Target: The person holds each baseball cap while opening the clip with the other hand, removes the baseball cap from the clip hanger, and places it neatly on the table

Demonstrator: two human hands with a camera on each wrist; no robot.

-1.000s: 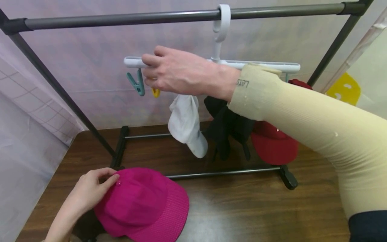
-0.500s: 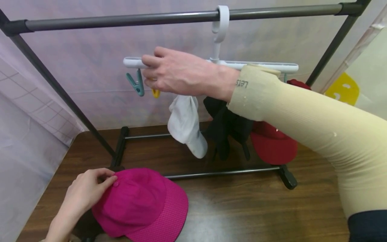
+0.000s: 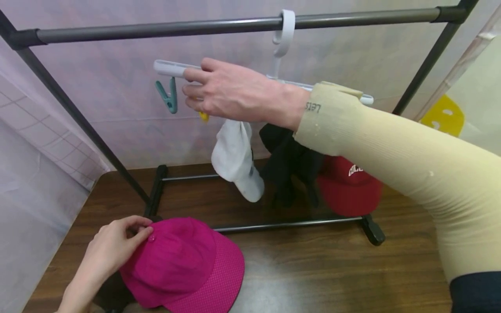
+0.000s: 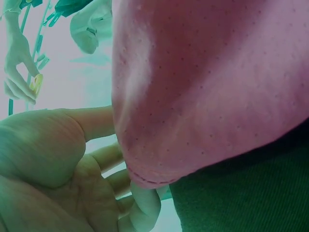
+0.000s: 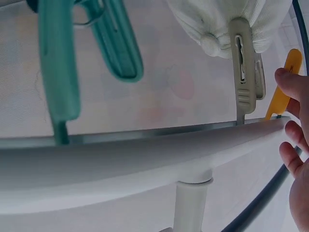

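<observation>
- On the brown surface (image 3: 313, 278), front-left: left hand (image 3: 111, 248) pinches the crown of the pink cap (image 3: 184, 265), fingers curled under its edge, prob. to lift it.
- Up at the clip hanger (image 3: 168, 68) on the rack bar (image 3: 156, 28): right hand (image 3: 231, 91) pinches the yellow clip (image 3: 203, 115), tilting the hanger's left end up.
- Teal clip (image 3: 166, 95) hangs free; white cap (image 3: 235, 158), black cap (image 3: 289, 163), red cap (image 3: 348, 184) hang clipped.
- Hidden: sleeve (image 3: 391, 148) covers hanger's right part; yellow clip's jaws can't be made out.

Your right hand (image 3: 235, 91) covers most of the yellow clip (image 3: 203, 115) and the middle of the hanger bar (image 3: 168, 68). Your sleeve (image 3: 391, 148) hides the red cap's (image 3: 352, 187) clip. The pink cap (image 3: 184, 265) is cut off below.
</observation>
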